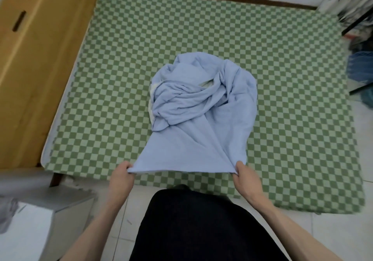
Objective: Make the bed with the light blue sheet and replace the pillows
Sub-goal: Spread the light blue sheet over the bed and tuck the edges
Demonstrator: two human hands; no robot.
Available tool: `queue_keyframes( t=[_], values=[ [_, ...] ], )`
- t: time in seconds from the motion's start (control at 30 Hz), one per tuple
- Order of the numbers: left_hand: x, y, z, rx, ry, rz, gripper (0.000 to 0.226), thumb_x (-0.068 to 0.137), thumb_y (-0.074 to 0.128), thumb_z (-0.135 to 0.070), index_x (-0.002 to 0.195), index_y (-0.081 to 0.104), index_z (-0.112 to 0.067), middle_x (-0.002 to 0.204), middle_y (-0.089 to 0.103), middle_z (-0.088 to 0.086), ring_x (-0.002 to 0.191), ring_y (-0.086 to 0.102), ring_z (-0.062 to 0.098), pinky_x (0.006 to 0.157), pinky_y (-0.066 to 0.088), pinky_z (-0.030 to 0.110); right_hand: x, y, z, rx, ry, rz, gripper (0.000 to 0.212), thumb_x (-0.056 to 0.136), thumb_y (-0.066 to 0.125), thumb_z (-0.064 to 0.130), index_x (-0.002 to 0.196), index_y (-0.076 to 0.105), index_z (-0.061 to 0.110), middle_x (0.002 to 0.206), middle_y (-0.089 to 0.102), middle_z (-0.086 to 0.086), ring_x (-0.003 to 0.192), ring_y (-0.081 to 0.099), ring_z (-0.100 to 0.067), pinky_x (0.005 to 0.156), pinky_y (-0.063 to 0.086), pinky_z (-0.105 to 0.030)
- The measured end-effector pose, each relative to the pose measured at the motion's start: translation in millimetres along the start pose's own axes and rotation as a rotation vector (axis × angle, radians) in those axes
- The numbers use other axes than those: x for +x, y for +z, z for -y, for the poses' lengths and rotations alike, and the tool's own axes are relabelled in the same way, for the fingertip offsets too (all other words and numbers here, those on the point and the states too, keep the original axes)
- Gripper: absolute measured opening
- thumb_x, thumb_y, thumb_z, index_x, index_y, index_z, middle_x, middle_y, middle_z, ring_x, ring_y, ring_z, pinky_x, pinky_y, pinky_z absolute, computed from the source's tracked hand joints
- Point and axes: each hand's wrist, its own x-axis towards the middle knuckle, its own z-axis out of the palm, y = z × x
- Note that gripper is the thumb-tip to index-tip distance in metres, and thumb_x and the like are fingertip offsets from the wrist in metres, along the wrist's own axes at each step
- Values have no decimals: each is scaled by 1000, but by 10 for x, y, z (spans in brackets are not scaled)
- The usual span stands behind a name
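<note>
Light blue sheet (201, 107): bunched mid-bed (282, 79), near edge drawn toward the foot.
Left hand (121, 177): pinching the sheet's left corner.
Right hand (245, 177): pinching the right corner.

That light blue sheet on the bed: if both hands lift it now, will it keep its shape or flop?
Likely flop: the light blue sheet lies bunched in soft folds. It probably weighs little, since the left hand and right hand pull its edge taut with just a pinch.
</note>
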Motion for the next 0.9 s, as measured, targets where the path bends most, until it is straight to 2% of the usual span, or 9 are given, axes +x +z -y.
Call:
queue_keyframes(
  t=[0.17, 0.27, 0.37, 0.47, 0.53, 0.57, 0.67, 0.8, 0.9],
  values=[
    [187, -373, -528, -283, 163, -152, 11, 89, 46, -1, 82, 47, -9, 78, 53, 16, 64, 41, 21, 58, 33, 36, 126, -125, 194, -33, -87, 102, 30, 98, 56, 30, 78, 39, 16, 67, 49, 2, 63, 47, -25, 47, 23, -31],
    [243, -754, -632, -310, 444, -302, 21, 80, 44, 3, 79, 47, -17, 81, 51, 1, 72, 47, 13, 62, 38, 23, 116, -208, 334, -58, -142, -80, 31, 93, 57, 27, 72, 36, 18, 62, 45, 3, 57, 43, -22, 47, 21, -34],
    [267, -934, -495, -120, 663, -346, 27, 72, 48, 11, 77, 52, -15, 86, 50, -3, 78, 47, 13, 64, 36, 17, 44, -194, 392, -61, -112, -213, 34, 91, 54, 27, 68, 30, 21, 57, 39, 5, 53, 38, -18, 45, 16, -30],
    [274, -872, -96, 260, 741, -250, 28, 66, 53, 21, 75, 60, -4, 84, 56, 4, 81, 51, 26, 55, 40, 27, 21, 0, 297, -225, -145, -34, 25, 91, 54, 29, 76, 36, 22, 70, 47, 6, 67, 47, -21, 51, 26, -33],
    [279, -774, 233, 475, 663, -61, 25, 67, 50, 15, 77, 64, -3, 84, 60, 10, 83, 58, 36, 56, 47, 47, 32, 215, 283, -291, -197, 230, 14, 91, 52, 30, 84, 42, 24, 90, 57, 2, 89, 56, -26, 63, 36, -34],
    [273, -720, 372, 569, 580, 40, 27, 73, 49, 10, 83, 67, -7, 92, 63, 11, 92, 60, 36, 67, 49, 50, 27, 339, 299, -298, -205, 366, 8, 92, 51, 31, 89, 48, 25, 101, 60, -1, 99, 57, -27, 70, 41, -34],
    [140, -444, 726, 799, 297, 322, 40, 95, 44, -1, 115, 69, -26, 127, 60, 0, 126, 51, 21, 97, 44, 30, -87, 769, 299, -310, -150, 643, 21, 98, 49, 34, 109, 63, 22, 122, 65, -6, 114, 59, -26, 91, 46, -32],
    [30, -129, 953, 717, 145, 447, 41, 101, 39, -11, 132, 63, -21, 137, 60, 3, 125, 56, 23, 92, 43, 28, -146, 989, 371, -200, -17, 656, 26, 98, 50, 37, 112, 67, 21, 119, 70, -2, 111, 63, -21, 90, 48, -31],
    [60, 2, 950, 678, 95, 445, 40, 104, 39, -14, 140, 53, -24, 145, 52, 0, 135, 49, 19, 105, 42, 31, 25, 916, 384, -119, 59, 627, 20, 96, 55, 36, 103, 69, 24, 110, 72, 5, 105, 64, -17, 80, 44, -27]
  ],
)
